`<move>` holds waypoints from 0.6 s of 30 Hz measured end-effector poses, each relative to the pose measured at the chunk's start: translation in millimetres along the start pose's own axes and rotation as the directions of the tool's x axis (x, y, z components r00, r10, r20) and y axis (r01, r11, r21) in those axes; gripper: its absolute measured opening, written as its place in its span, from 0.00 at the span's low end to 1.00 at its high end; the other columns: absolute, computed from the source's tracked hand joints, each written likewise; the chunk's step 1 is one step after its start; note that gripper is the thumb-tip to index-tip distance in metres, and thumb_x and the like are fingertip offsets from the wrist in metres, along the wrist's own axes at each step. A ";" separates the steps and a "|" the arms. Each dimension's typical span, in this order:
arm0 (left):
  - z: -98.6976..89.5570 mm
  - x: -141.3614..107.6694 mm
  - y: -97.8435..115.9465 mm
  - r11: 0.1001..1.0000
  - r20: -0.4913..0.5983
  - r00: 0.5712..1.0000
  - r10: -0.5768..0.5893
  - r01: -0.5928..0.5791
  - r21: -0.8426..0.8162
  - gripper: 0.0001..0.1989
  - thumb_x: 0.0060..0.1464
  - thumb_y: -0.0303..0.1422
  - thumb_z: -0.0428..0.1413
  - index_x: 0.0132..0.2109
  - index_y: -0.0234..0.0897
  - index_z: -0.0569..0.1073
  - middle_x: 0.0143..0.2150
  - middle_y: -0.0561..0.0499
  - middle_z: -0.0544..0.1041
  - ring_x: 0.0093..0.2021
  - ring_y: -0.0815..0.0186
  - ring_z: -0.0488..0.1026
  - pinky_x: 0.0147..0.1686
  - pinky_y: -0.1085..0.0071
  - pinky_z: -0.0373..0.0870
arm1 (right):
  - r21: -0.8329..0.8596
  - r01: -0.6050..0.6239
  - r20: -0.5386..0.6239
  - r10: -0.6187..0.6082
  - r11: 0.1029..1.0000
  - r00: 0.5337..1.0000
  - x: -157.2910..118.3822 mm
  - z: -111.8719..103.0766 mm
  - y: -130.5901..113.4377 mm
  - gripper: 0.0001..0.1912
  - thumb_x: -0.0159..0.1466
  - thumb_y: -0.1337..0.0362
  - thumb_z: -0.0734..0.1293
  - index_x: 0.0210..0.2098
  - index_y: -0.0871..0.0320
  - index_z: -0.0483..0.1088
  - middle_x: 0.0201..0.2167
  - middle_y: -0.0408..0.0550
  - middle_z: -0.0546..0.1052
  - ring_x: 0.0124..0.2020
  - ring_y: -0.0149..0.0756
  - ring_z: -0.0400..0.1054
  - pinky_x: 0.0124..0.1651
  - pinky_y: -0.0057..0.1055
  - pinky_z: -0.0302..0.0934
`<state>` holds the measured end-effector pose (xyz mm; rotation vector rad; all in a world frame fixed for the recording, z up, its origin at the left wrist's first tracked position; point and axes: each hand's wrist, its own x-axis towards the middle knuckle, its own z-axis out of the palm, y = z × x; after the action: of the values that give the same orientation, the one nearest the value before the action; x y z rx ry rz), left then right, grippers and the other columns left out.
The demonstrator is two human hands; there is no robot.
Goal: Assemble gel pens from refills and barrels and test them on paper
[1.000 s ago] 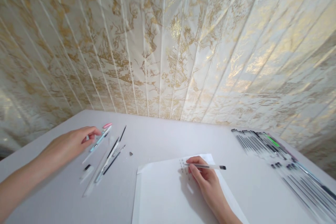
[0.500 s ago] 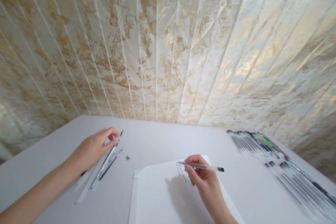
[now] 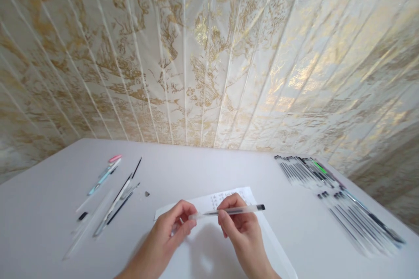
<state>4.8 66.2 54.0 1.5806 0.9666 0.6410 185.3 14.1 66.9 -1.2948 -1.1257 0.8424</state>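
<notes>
Evidently, the step in hand was fitting the cap (image 3: 193, 216) to the writing end of the pen (image 3: 235, 211), though removal could not be ruled out from this view alone. The left hand (image 3: 166, 229) pinched the cap narrowly between thumb and fingers; the right hand (image 3: 247, 229) was closed around the pen, whose black end pointed to the right. Both parts were held above the paper (image 3: 209, 244), cap and tip nearly in line. The next move, as judged, called for aligning both axes and applying a short, straight push, with a firm right grip and the tip clear of the left fingertips. A skewed entry would have risked marking the cap wall or the skin.

The following was hidden or unclear. The left fingers covered part of the cap, and it could not be determined whether the tip had entered it or only stood at its mouth. The writing (image 3: 214, 201) at the top of the paper was too small to read, and the right hand overlapped that area. The bottom edge of the view cut off the forearms (image 3: 139, 263) and the near part of the paper. On the table (image 3: 196, 163), the pale strip (image 3: 75, 242) at left was blurred, as were the lower pens (image 3: 355, 224) at right; their count could not be established
</notes>
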 end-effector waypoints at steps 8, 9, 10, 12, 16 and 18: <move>-1.0 -3.1 9.4 1.000 0.050 0.999 0.016 -0.017 0.015 0.11 0.59 0.43 0.51 0.37 0.40 0.69 0.30 0.55 0.68 0.33 0.66 0.66 0.35 0.73 0.62 | 0.067 -0.061 0.140 0.051 0.996 0.989 -0.6 1.6 7.9 0.13 0.60 0.54 0.69 0.31 0.58 0.72 0.23 0.42 0.69 0.23 0.29 0.61 0.25 0.24 0.57; -0.7 -3.3 7.2 1.000 0.046 0.999 0.019 -0.019 -0.001 0.11 0.59 0.43 0.52 0.37 0.40 0.69 0.29 0.56 0.68 0.32 0.66 0.66 0.34 0.73 0.61 | 0.098 -0.081 0.140 0.067 0.992 0.988 -1.3 2.5 7.9 0.13 0.60 0.54 0.70 0.32 0.59 0.73 0.22 0.42 0.69 0.22 0.29 0.61 0.25 0.25 0.57; -0.4 -3.3 4.4 1.000 0.042 0.999 0.021 -0.021 -0.017 0.11 0.59 0.43 0.52 0.36 0.40 0.69 0.28 0.56 0.68 0.31 0.66 0.66 0.33 0.73 0.61 | 0.128 -0.099 0.136 0.081 0.987 0.987 -2.0 3.5 7.7 0.14 0.59 0.54 0.70 0.31 0.59 0.73 0.22 0.41 0.69 0.22 0.28 0.61 0.24 0.25 0.57; 0.4 -3.2 -1.7 0.999 0.032 0.999 0.025 -0.024 -0.046 0.12 0.59 0.43 0.52 0.36 0.39 0.70 0.26 0.56 0.68 0.30 0.67 0.66 0.31 0.74 0.61 | 0.180 -0.131 0.127 0.109 0.975 0.986 -3.4 5.6 7.9 0.14 0.58 0.53 0.71 0.31 0.60 0.73 0.20 0.41 0.69 0.21 0.29 0.62 0.24 0.25 0.58; 1.2 -2.8 -9.2 0.996 0.036 0.999 0.033 -0.030 -0.086 0.12 0.58 0.42 0.53 0.35 0.39 0.70 0.26 0.56 0.69 0.28 0.68 0.66 0.31 0.74 0.62 | 0.237 -0.159 0.175 0.119 0.958 0.977 -5.0 8.1 12.7 0.15 0.58 0.53 0.71 0.33 0.60 0.72 0.20 0.43 0.71 0.21 0.30 0.65 0.25 0.26 0.61; 1.2 -2.8 -10.3 0.996 0.043 0.999 0.030 -0.027 -0.087 0.12 0.58 0.43 0.53 0.35 0.38 0.69 0.25 0.56 0.68 0.28 0.68 0.65 0.30 0.74 0.61 | 0.231 -0.156 0.198 0.111 0.960 0.974 -5.1 8.7 15.9 0.15 0.59 0.53 0.71 0.33 0.60 0.71 0.21 0.43 0.71 0.21 0.30 0.65 0.25 0.26 0.62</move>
<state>1.8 63.7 44.0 1.5282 0.8734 0.6562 177.4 13.9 49.8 -1.1119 -1.0455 1.1843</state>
